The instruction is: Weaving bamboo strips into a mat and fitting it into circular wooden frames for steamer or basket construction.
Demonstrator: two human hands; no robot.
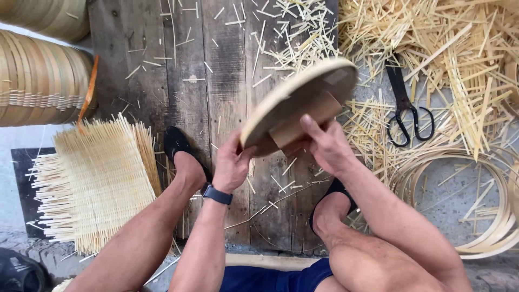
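A round wooden disc (294,100) with a pale bamboo band around its rim is tilted up above the plank floor, its brown underside with a wooden block facing me. My left hand (232,165), with a dark watch on the wrist, grips the disc's lower left edge. My right hand (324,146) holds the block under the disc, thumb and fingers wrapped around it. Both hands are closed on the disc. My feet in black shoes rest on the planks below it.
A stack of woven bamboo mats (97,181) lies at left. Finished round baskets (43,81) stand at the top left. Black scissors (405,111) lie among loose bamboo strips (448,54) at right, near coiled bamboo hoops (486,216). Dark wooden planks (189,65) carry scattered slivers.
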